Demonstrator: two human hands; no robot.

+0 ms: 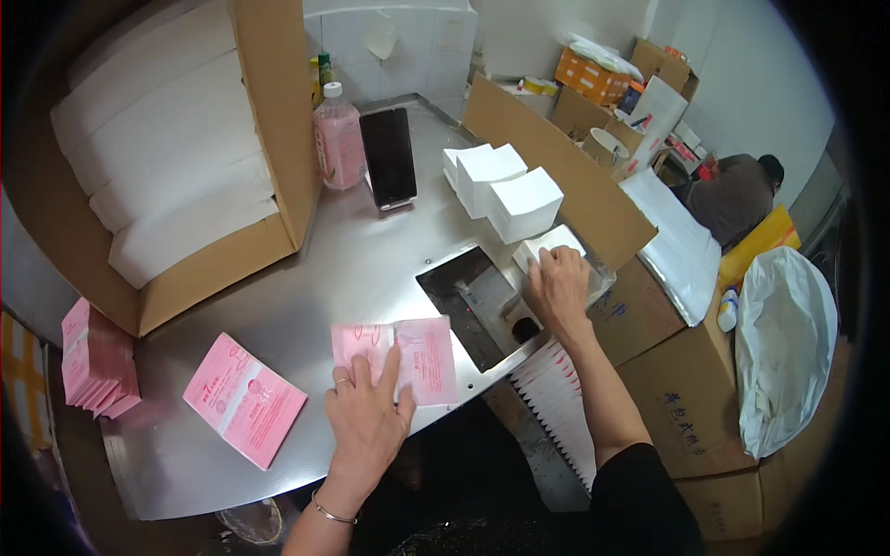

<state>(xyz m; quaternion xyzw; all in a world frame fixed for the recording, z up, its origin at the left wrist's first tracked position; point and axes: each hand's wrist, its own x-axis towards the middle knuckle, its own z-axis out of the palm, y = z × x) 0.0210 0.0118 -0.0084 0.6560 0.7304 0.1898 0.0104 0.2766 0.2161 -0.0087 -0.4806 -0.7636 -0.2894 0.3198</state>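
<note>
- Left hand (366, 417), nearest the camera, lies flat on a pink packet (397, 357) at the table's (306, 287) front edge, fingers spread and pressing it down, gripping nothing.
- Right hand (559, 285) rests on a white tissue stack (549, 246) beside a dark recess (473, 301) in the tabletop; fingers curled over the stack, whether they grip it I cannot tell.
- More pink packets (244, 398) lie to the left, well apart.
- White stacks (505, 190), a phone (387, 157) and a pink bottle (338, 139) stand further back.
- Large carton (185, 157) of white stacks sits at left.
</note>
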